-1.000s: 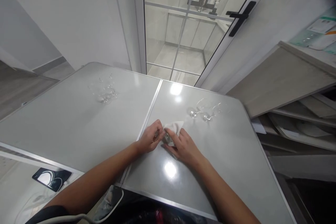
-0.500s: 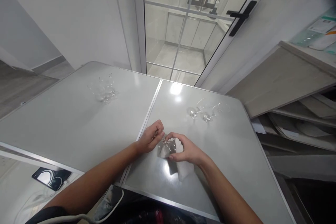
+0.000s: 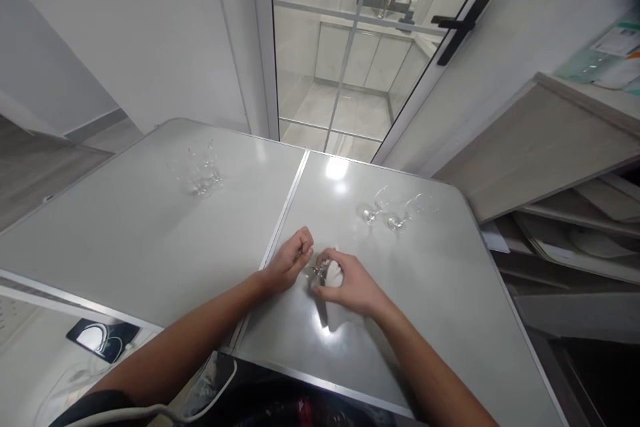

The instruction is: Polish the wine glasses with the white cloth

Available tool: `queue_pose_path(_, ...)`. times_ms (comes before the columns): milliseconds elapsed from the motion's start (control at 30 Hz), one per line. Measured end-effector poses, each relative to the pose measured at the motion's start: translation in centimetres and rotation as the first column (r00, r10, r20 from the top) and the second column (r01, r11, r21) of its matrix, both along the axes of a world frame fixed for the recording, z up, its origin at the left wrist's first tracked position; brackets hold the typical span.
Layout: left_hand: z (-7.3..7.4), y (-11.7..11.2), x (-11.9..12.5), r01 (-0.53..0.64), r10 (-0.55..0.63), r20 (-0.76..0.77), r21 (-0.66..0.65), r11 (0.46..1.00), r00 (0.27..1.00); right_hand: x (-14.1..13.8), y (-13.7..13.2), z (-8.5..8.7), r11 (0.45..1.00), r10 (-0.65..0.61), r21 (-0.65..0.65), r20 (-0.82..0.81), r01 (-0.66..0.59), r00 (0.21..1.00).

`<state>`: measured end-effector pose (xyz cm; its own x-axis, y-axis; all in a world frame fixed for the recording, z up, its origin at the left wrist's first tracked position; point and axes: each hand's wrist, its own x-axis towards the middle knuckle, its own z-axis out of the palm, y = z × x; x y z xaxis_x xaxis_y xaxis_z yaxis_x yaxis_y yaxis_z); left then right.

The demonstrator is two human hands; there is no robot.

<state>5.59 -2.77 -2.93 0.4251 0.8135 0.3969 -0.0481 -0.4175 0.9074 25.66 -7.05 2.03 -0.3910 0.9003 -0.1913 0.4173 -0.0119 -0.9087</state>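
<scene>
Over the right half of the table, I hold a wine glass (image 3: 315, 279) tilted on its side between my two hands. My left hand (image 3: 291, 260) is closed at the foot end of the glass, with the foot mostly hidden by the fingers. My right hand (image 3: 353, 285) curves around the bowl, pressing a white cloth (image 3: 334, 275) against it; the thumb is nearest me and the fingers are on the far side. Part of the cloth hangs below that hand.
Two stemmed glasses, a nearer one (image 3: 397, 222) and another (image 3: 370, 215), are at the far right of the table (image 3: 225, 247). More clear glassware (image 3: 203, 183) is at the far left. A dark phone (image 3: 103, 339) lies on a lower surface at left. Shelves (image 3: 560, 213) adjoin the right side.
My right hand has shifted slightly left over the bowl, and the cloth has moved with it. My left hand stays in nearly the same place, still closed.
</scene>
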Motion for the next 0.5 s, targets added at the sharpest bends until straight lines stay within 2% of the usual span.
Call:
queue_pose_path(33,0.0,-0.1,0.0,0.023,-0.023,0.012,0.007,1.0,1.0,0.4,0.2,0.3,0.981,0.018,-0.187,-0.16,-0.048,0.987)
queue_pose_path(100,0.0,-0.2,0.0,0.047,-0.048,0.039,0.024,0.999,0.998,1.0,0.4,0.6,0.877,-0.013,-0.446,-0.389,-0.176,0.921)
queue_pose_path(133,-0.1,-0.2,0.0,0.045,-0.047,0.047,0.032,0.998,0.998,1.2,0.5,0.8,0.846,-0.027,-0.492,-0.425,-0.206,0.905)
queue_pose_path(167,-0.1,-0.2,0.0,0.038,-0.04,0.046,0.037,0.999,0.998,1.3,0.5,0.8,0.854,-0.022,-0.482,-0.413,-0.198,0.911)
queue_pose_path(233,0.0,-0.1,-0.1,0.004,-0.006,0.034,0.041,0.999,0.999,1.1,0.4,0.9,0.944,0.015,-0.312,-0.275,-0.104,0.961)
queue_pose_path(267,0.0,0.0,-0.1,-0.023,0.022,0.028,0.034,0.999,0.999,0.9,0.4,0.8,0.984,0.02,-0.173,-0.176,-0.051,0.984)
queue_pose_path(300,0.1,0.0,-0.1,-0.055,0.055,0.023,0.017,0.998,0.998,0.7,0.2,0.6,1.0,-0.002,-0.017,-0.07,0.001,0.998)
queue_pose_path(333,0.2,0.1,0.0,-0.088,0.089,0.024,-0.009,0.996,0.996,0.4,0.1,0.3,0.99,-0.045,0.139,0.036,0.04,0.998)
queue_pose_path(400,0.3,0.3,0.0,-0.144,0.147,0.038,-0.087,0.986,0.988,-0.2,-0.1,-0.5,0.915,-0.159,0.398,0.208,0.065,0.965)
queue_pose_path(467,0.5,0.4,0.1,-0.164,0.177,0.056,-0.181,0.97,0.983,-0.6,-0.3,-1.2,0.843,-0.245,0.535,0.295,0.052,0.924)
queue_pose_path(500,0.6,0.4,0.2,-0.161,0.179,0.062,-0.228,0.96,0.982,-0.7,-0.3,-1.5,0.838,-0.256,0.542,0.299,0.057,0.919)
